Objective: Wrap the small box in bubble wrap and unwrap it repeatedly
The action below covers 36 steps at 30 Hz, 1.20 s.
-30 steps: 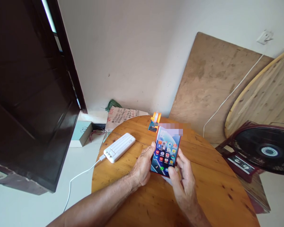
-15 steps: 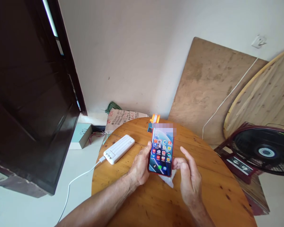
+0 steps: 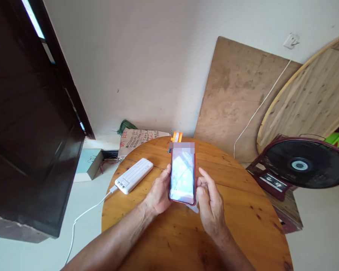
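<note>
A smartphone [image 3: 182,177] in a dark red case is tilted up over the round wooden table [image 3: 237,226]. Its screen is pale and bright, with details washed out, and blurred blocks cover its top. My left hand [image 3: 159,194] grips the phone's left side, thumb along the edge. Beside the right edge is my right hand [image 3: 211,207], index finger raised and thumb apart; its other fingers curl in at the phone's edge. Under the phone's lower end a whitish piece [image 3: 194,207] shows, mostly hidden. A white power bank [image 3: 134,175] lies left of my left hand.
A white cable [image 3: 84,212] runs from the power bank off the table. Behind the phone sits an orange item [image 3: 177,136]. A fan [image 3: 299,163] stands to the right, a dark door [image 3: 25,124] to the left. Boards [image 3: 243,90] lean on the wall.
The phone's screen has gone from a home screen with app icons to a pale, bright display. The view has turned slightly right; both hands keep their places by the phone.
</note>
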Each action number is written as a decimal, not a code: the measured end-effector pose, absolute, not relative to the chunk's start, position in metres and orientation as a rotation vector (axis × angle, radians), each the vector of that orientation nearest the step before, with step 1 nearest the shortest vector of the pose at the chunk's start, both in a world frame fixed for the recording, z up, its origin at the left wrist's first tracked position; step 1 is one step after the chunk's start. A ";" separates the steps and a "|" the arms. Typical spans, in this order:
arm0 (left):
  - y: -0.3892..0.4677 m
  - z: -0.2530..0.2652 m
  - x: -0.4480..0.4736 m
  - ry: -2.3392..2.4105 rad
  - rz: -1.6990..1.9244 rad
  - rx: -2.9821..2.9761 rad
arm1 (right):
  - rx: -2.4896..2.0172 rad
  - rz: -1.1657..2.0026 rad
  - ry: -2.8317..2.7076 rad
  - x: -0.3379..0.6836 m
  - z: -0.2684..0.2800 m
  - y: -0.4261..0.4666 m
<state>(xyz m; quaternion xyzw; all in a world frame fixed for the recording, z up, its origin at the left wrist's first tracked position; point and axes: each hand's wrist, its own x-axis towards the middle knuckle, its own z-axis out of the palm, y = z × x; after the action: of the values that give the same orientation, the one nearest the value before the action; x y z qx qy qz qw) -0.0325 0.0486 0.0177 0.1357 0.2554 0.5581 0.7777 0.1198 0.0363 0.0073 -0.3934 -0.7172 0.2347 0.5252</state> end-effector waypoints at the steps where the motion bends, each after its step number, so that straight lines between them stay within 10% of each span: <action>1: 0.048 0.018 -0.032 0.557 1.206 0.296 | -0.944 0.564 -1.727 0.120 0.007 0.037; 36: 0.054 0.011 -0.032 0.580 1.306 0.337 | -0.990 0.519 -1.546 0.130 0.000 0.053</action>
<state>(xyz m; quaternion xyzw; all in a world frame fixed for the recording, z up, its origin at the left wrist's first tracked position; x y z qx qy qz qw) -0.0319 0.0536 0.0107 0.1537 0.2645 0.5961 0.7424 0.1301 0.0533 -0.0001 -0.4232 -0.6609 0.2221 0.5786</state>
